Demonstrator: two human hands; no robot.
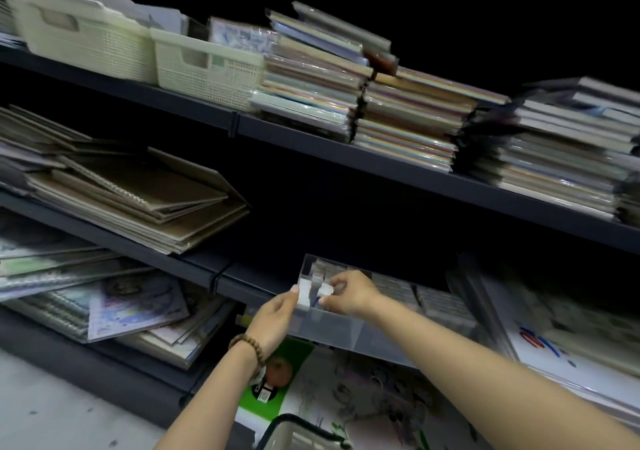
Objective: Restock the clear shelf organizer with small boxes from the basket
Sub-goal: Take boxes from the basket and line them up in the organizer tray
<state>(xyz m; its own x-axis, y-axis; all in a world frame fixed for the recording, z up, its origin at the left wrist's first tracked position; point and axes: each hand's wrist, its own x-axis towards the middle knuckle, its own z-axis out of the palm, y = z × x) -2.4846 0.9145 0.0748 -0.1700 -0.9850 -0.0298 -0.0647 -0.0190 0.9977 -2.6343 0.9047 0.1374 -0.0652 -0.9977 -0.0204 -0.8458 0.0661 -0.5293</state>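
At clear organizer [334,326], left hand [277,314] pinching white box [305,293], right hand [353,293] second box [325,290]

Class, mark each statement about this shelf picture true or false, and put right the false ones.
1. The right hand pinches a small white box over the clear plastic organizer. True.
2. The brown beaded bracelet is on the right wrist. False: it is on the left wrist.
3. Two cream plastic baskets stand on the top dark shelf. True.
4. The clear plastic organizer stands on the floor. False: it is up on the shelving, below the top dark shelf.
5. The left hand hangs away from the organizer. False: it grips the organizer's left end.
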